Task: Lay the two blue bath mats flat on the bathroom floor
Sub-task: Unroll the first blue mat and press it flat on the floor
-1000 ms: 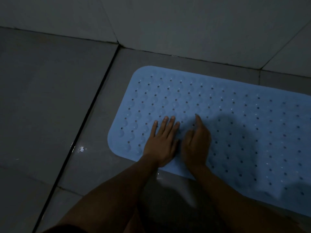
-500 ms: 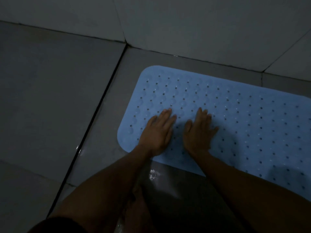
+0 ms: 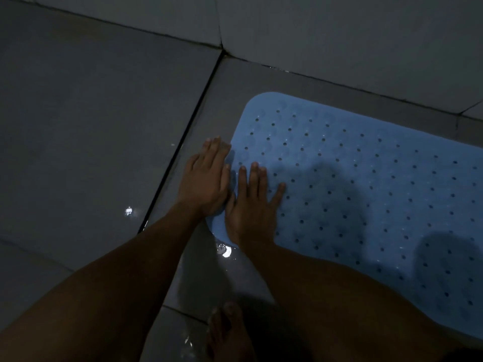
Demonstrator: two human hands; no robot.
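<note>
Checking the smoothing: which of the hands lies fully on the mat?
The right hand, fingers spread on the blue mat; the left hand overhangs its edge onto the floor tile.

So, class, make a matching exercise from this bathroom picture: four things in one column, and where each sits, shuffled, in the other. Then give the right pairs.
Things
1. left hand
2. right hand
3. blue bath mat
4. bare foot

Places
A. flat on the floor tiles beside the wall
B. palm down wholly on the mat
C. bottom edge of the view, on wet tile
D. across the mat's left edge, fingers over bare tile

Pairs: 1-D, 2-B, 3-A, 4-C
</note>
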